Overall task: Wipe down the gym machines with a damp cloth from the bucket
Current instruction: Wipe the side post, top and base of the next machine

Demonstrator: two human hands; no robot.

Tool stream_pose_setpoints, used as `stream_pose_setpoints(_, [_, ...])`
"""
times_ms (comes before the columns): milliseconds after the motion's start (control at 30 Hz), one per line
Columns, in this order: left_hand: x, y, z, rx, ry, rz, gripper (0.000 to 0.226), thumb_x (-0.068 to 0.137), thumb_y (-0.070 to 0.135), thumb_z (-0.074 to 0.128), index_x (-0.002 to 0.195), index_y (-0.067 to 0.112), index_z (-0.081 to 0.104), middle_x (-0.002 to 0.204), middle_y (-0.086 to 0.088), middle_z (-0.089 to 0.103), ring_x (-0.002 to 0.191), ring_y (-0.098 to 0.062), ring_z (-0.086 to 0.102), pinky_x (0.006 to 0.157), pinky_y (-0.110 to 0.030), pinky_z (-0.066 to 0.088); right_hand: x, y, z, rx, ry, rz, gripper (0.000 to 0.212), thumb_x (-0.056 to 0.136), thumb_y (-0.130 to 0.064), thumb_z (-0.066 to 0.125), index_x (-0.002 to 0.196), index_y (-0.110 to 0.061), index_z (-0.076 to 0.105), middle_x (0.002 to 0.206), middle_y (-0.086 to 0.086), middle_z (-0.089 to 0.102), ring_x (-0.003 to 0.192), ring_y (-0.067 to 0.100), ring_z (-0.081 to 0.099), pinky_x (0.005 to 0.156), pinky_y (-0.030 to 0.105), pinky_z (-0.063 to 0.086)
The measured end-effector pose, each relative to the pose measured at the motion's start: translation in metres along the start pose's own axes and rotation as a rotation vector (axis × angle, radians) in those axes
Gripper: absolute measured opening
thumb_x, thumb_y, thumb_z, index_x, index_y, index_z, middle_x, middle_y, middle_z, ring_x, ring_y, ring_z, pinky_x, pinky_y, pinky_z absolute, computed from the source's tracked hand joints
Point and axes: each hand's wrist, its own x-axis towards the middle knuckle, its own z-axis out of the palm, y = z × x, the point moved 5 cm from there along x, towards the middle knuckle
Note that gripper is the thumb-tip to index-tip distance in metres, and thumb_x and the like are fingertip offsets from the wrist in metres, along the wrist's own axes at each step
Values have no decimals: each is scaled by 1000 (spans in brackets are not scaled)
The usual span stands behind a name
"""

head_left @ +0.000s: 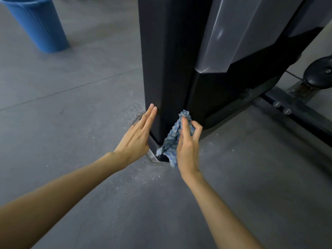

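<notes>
The blue cloth hangs bunched at the near foot of the machine's black column, its long axis running up the column. The right hand curls its fingers round it. The left hand, fingers straight, rests flat on the column's left face. The blue bucket stands far left, well apart.

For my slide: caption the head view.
Right hand holds a blue cloth against the black machine column; left hand touches it.

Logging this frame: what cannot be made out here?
Head view only:
1. blue bucket: top cut off by the upper edge, contents unseen.
2. gym machine: upper part beyond the top edge, type unclear.
3. cloth: partly covered by the right hand; dampness not visible.
4. left hand: palm hidden.
</notes>
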Motion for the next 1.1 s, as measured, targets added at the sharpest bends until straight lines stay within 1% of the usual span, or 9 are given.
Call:
stream_pose_setpoints(100, [-3,-11,9,-13,-32,3,104,66,-17,42,153,20,-1,159,8,-8,133,-22,36,82,-21,32,-13,13,12,-26,-83,48,62,87,10,58,142,-11,42,133,14,35,109,27,57,89,36,55])
stream_pose_setpoints(233, [-3,-17,15,-80,-53,-18,105,66,-18,40,152,24,-4,158,12,-7,146,-16,16,104,-34,37,-32,35,30,-197,-310,65,38,103,-31,37,139,-20,42,138,2,41,116,11,43,82,-1,33])
stream_pose_setpoints(300, [-3,-18,19,-110,-44,-33,105,66,-19,39,152,24,-2,157,13,-5,146,-16,12,108,-36,35,-43,51,42,-264,-386,112,31,102,-41,38,124,-23,49,117,-8,53,100,7,54,68,7,39])
stream_pose_setpoints(367, [-2,-18,23,-149,-32,-40,105,65,-19,38,152,24,1,157,13,-3,146,-16,13,108,-38,36,-49,61,55,-265,-439,111,23,103,-23,39,123,-24,52,113,-8,46,92,10,54,65,8,40])
stream_pose_setpoints(467, [-2,-18,26,-196,-17,-50,105,64,-20,37,152,25,2,157,13,-1,144,-17,20,97,-35,42,-58,63,71,-188,-555,182,40,100,-11,42,139,-21,43,134,4,38,115,25,47,88,21,40])
stream_pose_setpoints(567, [-1,-18,28,-217,-13,-60,104,66,-20,39,151,27,2,156,16,-2,138,-18,33,81,-24,37,-62,48,85,-280,-668,85,74,85,-5,68,148,-16,30,140,8,34,123,24,40,98,30,40])
stream_pose_setpoints(733, [-2,-17,33,-287,-2,-139,106,69,-21,41,147,34,-4,150,24,-4,121,-14,46,67,-17,37,-47,24,102,-275,-670,-121,41,69,3,77,107,-4,65,105,14,60,82,29,63,62,33,51])
stream_pose_setpoints(900, [-3,-21,28,-287,2,-108,107,66,-23,39,149,30,-3,157,14,7,144,-15,20,91,-21,41,-50,59,61,-327,-588,57,76,63,-8,85,131,-9,52,114,13,53,91,27,61,77,32,52])
stream_pose_setpoints(1100, [-4,-16,34,-351,-18,-191,107,67,-23,37,148,35,-3,152,24,4,109,-29,54,74,-45,51,-39,62,66,-273,-499,135,36,87,0,58,123,-6,57,122,16,51,93,33,61,75,33,48])
